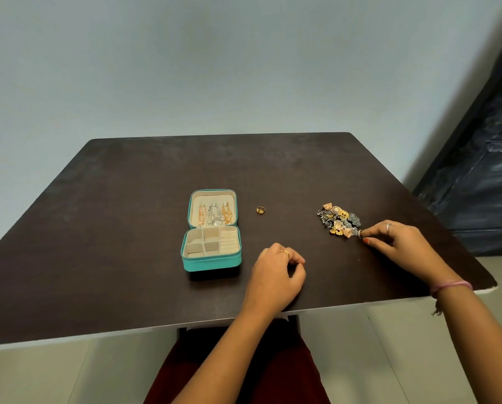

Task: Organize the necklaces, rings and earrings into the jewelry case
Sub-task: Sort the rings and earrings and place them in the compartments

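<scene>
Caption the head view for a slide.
Right hand pinches a ring beside the earring pile; teal case open.

Gold finger ring [284, 252]; pink wristband [451, 286]; maroon garment [215, 371].

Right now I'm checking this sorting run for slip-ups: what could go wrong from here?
1. The right hand pinches a small ring right beside the earring pile; lifting it may snag or scatter earrings.
2. That pile lies near the table's right edge, so a nudged piece could roll off.
3. The gold ring lies alone beside the open jewelry case and could be overlooked.
</scene>
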Demonstrator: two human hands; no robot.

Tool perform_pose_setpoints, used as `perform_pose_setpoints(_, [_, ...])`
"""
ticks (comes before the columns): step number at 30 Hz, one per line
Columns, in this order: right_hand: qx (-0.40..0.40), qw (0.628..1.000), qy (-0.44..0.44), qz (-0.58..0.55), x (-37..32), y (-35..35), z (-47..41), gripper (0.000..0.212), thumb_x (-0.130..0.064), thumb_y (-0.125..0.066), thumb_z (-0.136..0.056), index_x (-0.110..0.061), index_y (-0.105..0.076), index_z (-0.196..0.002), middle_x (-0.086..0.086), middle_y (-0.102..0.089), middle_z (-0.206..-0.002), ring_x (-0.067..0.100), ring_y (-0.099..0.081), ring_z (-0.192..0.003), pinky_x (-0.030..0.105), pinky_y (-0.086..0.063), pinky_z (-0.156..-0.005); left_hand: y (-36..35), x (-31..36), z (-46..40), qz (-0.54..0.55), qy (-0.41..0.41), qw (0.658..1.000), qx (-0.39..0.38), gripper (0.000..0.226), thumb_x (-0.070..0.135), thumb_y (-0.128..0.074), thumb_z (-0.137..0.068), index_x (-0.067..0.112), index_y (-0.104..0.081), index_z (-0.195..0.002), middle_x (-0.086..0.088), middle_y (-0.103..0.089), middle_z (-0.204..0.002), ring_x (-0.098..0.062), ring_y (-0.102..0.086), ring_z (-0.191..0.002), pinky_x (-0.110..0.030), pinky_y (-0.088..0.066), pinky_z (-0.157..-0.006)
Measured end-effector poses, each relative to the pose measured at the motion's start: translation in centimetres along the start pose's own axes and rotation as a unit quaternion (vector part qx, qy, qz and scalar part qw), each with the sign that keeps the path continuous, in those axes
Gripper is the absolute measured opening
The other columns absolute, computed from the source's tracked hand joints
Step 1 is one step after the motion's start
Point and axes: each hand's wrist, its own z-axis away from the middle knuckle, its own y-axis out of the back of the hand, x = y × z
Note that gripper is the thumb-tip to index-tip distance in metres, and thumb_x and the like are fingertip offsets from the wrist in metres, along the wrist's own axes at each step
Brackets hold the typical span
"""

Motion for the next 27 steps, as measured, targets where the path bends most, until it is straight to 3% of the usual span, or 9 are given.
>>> perform_pose_setpoints(3, [0.012,0.999,-0.016,-0.028,-0.1,-0.1,0.4,0.016,-0.013,-0.068,-0.085,-0.02,-0.073,-0.099,-0.011,-0.064,-0.092,0.0,-0.057,-0.085,0.012,-0.04,-0.08,0.0,0.0,0.0,-0.001,0.001,1.0,0.0,0.012,0.026,-0.055,-0.088,0.027,-0.066,-0.092,0.012,-0.052,-0.091,-0.003,-0.045,-0.084,-0.017,-0.037,-0.076])
perform_pose_setpoints(7, [0.016,0.997,-0.033,-0.067,-0.4,0.2,0.5,0.013,-0.012,-0.067,-0.086,-0.02,-0.072,-0.095,-0.007,-0.067,-0.094,0.003,-0.06,-0.087,0.023,-0.047,-0.084,0.0,0.0,0.0,-0.005,0.0,1.0,-0.004,0.012,0.026,-0.055,-0.089,0.027,-0.065,-0.093,0.013,-0.051,-0.091,-0.003,-0.043,-0.084,-0.016,-0.034,-0.075])
perform_pose_setpoints(13, [0.036,0.991,-0.053,-0.114,-1.5,1.2,0.1,0.02,-0.01,-0.073,-0.08,-0.024,-0.068,-0.093,-0.007,-0.069,-0.092,0.003,-0.065,-0.08,0.005,-0.047,-0.072,0.2,0.1,0.1,-0.001,0.002,1.0,-0.006,0.012,0.028,-0.054,-0.089,0.028,-0.065,-0.093,0.013,-0.051,-0.092,-0.003,-0.043,-0.086,-0.015,-0.033,-0.075])
perform_pose_setpoints(17, [0.042,0.995,-0.012,-0.094,-4.6,1.2,-1.4,0.013,-0.013,-0.073,-0.081,-0.023,-0.068,-0.089,-0.005,-0.068,-0.09,0.002,-0.061,-0.081,0.009,-0.045,-0.07,0.1,0.1,0.0,0.001,0.002,1.0,-0.007,0.013,0.027,-0.054,-0.089,0.027,-0.066,-0.094,0.011,-0.053,-0.094,-0.003,-0.044,-0.086,-0.016,-0.036,-0.077])
perform_pose_setpoints(21, [-0.011,0.997,0.037,-0.063,-8.7,-0.1,-3.8,0.006,-0.016,-0.07,-0.084,-0.018,-0.069,-0.089,-0.002,-0.062,-0.096,0.011,-0.059,-0.086,0.022,-0.045,-0.08,0.2,0.0,-0.1,0.0,-0.001,1.0,-0.004,0.013,0.028,-0.054,-0.089,0.027,-0.066,-0.095,0.012,-0.051,-0.093,-0.004,-0.044,-0.086,-0.016,-0.036,-0.076])
perform_pose_setpoints(27, [-0.113,0.992,0.063,-0.008,-14.3,-3.9,-7.6,0.014,-0.023,-0.063,-0.087,-0.013,-0.071,-0.093,-0.005,-0.07,-0.095,0.008,-0.062,-0.087,0.019,-0.047,-0.083,0.1,-0.1,0.0,0.001,-0.007,1.0,0.001,0.016,0.025,-0.055,-0.088,0.023,-0.067,-0.098,0.006,-0.055,-0.095,-0.009,-0.048,-0.089,-0.02,-0.036,-0.077])
